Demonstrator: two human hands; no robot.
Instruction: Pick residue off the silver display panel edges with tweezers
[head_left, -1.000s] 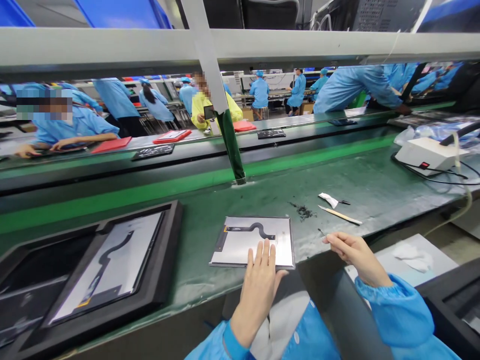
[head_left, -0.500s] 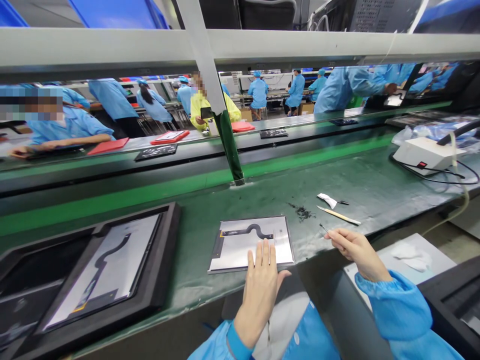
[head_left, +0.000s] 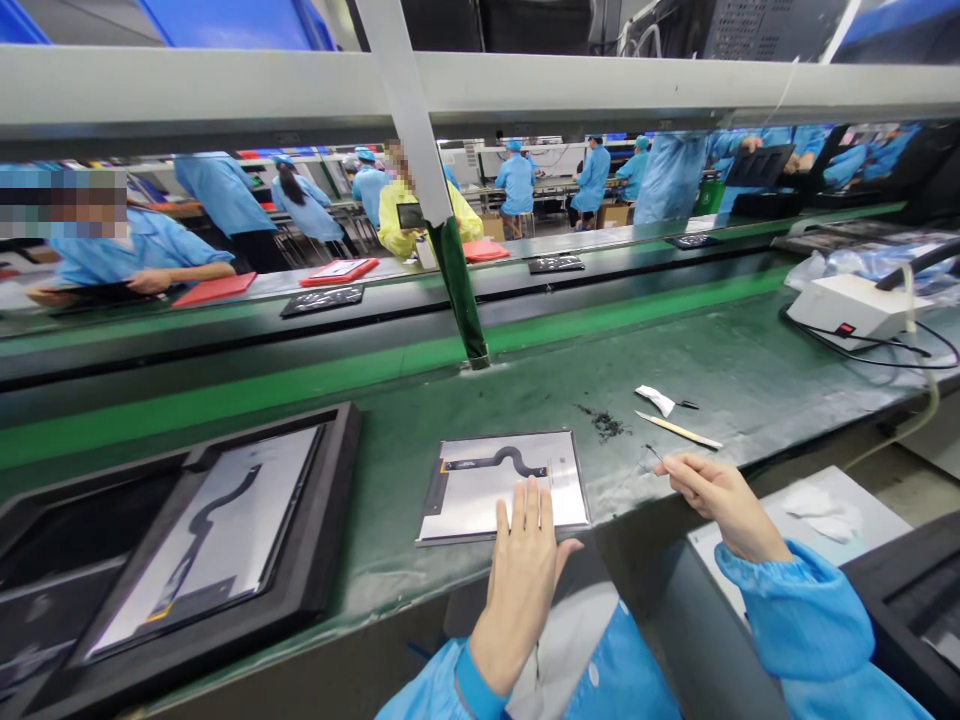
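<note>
A silver panel [head_left: 480,490] with a black flex cable across its top lies flat on the green bench in front of me. My left hand [head_left: 525,560] rests flat on its near edge, fingers stretched out together. My right hand [head_left: 712,490] hovers to the right of the panel, fingers pinched on a thin dark pointed tool [head_left: 654,453] whose tip points toward the panel. A cream stick [head_left: 679,430] and a white scrap [head_left: 656,399] lie just beyond that hand, near a small pile of black debris [head_left: 606,424].
A black tray [head_left: 315,520] holding another silver panel sits at the left. A white box with cables [head_left: 847,305] stands at the right. A slanted post [head_left: 457,290] meets the bench behind the panel. Across the green conveyor [head_left: 300,380] several people in blue coats work.
My right hand has lifted slightly and shifted right with the thin tool. My left hand stays on the panel. People across the line have moved.
</note>
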